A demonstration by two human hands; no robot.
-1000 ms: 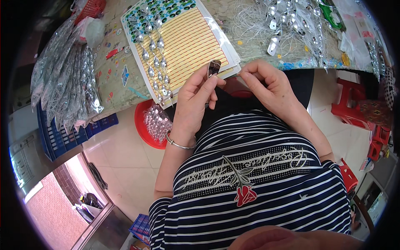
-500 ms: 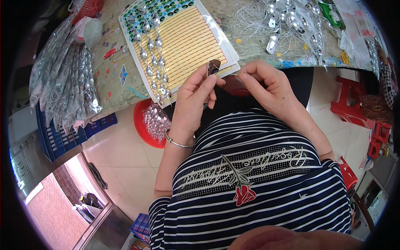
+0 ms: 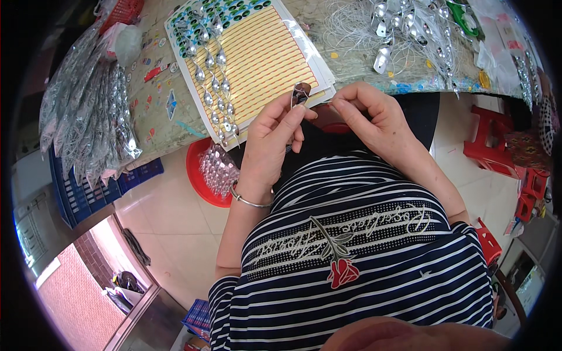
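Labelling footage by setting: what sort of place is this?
Probably a small handicraft workshop, though one view can't settle it: a worn, sticker-spotted worktable, a heap of silvery strips in clear wrapping on its left, and loose silvery pieces among pale strings at upper right.

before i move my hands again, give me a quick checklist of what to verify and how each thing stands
1. Curved shiny piece secure in the left hand: ok, pinched between thumb and fingers.
2. Right hand has a thread: cannot tell; its thumb and fingers meet, but anything between them is too fine.
3. Twisted silver strips on the sticker sheet: ok, along its left side.
4. Sticker sheet fully on the table: not ok, its lower corner seems to overhang.
5. White strings untangled: not ok, loosely jumbled.
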